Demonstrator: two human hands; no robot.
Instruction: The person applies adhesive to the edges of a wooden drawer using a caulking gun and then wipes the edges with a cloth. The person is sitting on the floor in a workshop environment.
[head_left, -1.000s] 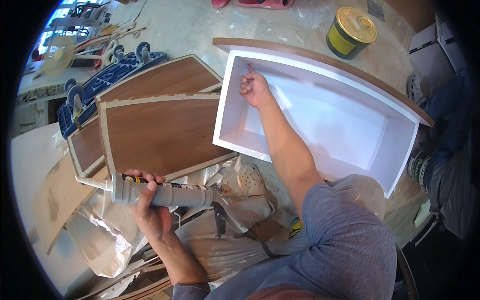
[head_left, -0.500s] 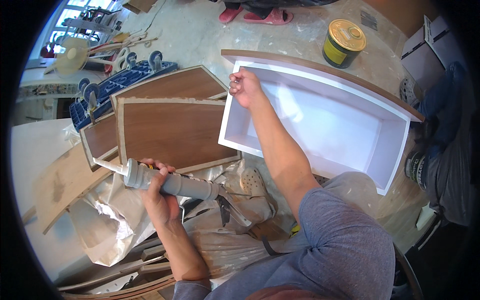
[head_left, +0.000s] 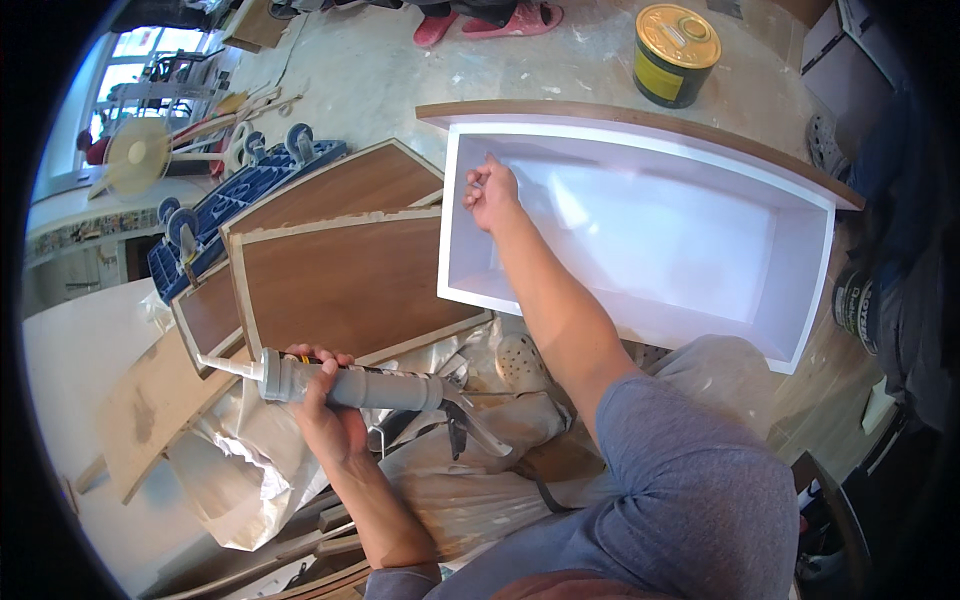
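My left hand [head_left: 335, 400] is wrapped around a grey caulking gun [head_left: 395, 390], held level with its pale nozzle pointing left. The gun's handle and trigger hang free at the right end. Over the white drawer box [head_left: 660, 250], my right hand [head_left: 491, 195] is at the far left inner corner. Its fingers are curled, with one fingertip raised toward the far wall; nothing shows in them. Whether that fingertip touches the wall, I cannot tell. A brown front panel [head_left: 640, 133] runs along the drawer's far side.
Brown panels with pale edges [head_left: 340, 275] lie left of the drawer, beside a blue wheeled dolly [head_left: 235, 220]. A gold-lidded can [head_left: 677, 55] stands beyond the drawer. Another person's pink slippers [head_left: 510, 22] show at the top. Crumpled sheeting [head_left: 235, 480] and boards lie lower left.
My right hand has shifted a little right and nearer, away from the drawer's far left corner. The left hand keeps its hold on the caulking gun. The whole view has shifted slightly.
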